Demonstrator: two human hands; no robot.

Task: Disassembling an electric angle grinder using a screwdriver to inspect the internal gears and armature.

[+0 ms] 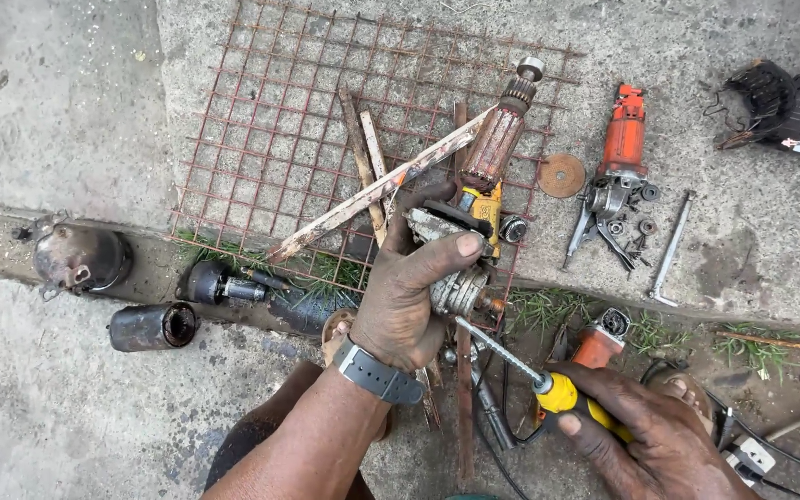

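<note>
**Grinder gear housing under the screwdriver**

Beyond both hands a rusty wire mesh (326,120) lies on the concrete floor. The left hand (405,296) is closed around a grey gear housing (456,278). The right hand (650,435) grips a yellow-handled screwdriver (530,370), tip touching the housing.

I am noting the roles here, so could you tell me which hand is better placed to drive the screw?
Probably the right hand: it holds the screwdriver, tip at the gear housing clamped by the left hand.
</note>
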